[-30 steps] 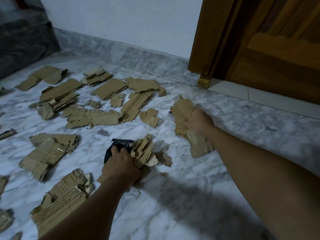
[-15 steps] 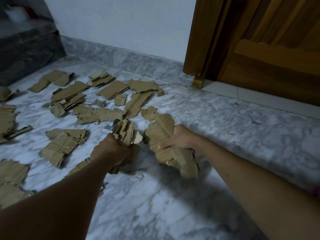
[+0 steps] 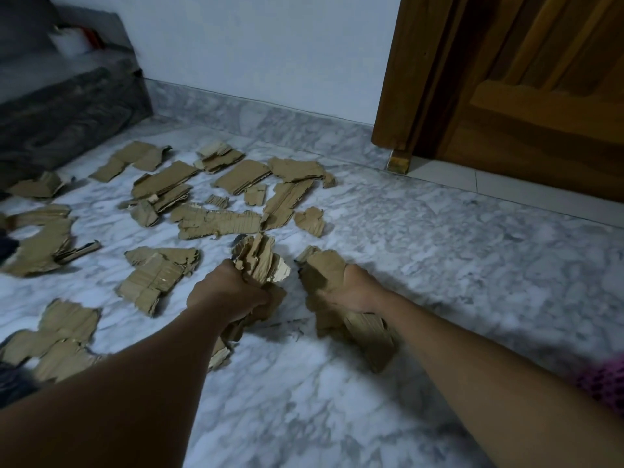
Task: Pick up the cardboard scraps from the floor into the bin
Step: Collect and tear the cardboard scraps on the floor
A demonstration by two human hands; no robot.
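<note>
My left hand [image 3: 229, 293] is curled tight round a bunch of cardboard scraps [image 3: 260, 256] — my right hand [image 3: 356, 288] grips a second bunch [image 3: 324, 266] just beside it. Lots of loose scraps [image 3: 216, 222] lie flat on the floor [image 3: 439, 251], toward its far edge by the wall [image 3: 253, 45].

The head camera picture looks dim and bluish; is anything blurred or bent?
Head view: light is low and cool, without glare; the door frame leans from wide-angle distortion; the dark furniture upper left is smeared; cardboard scraps on the marble floor look fairly sharp.
</note>
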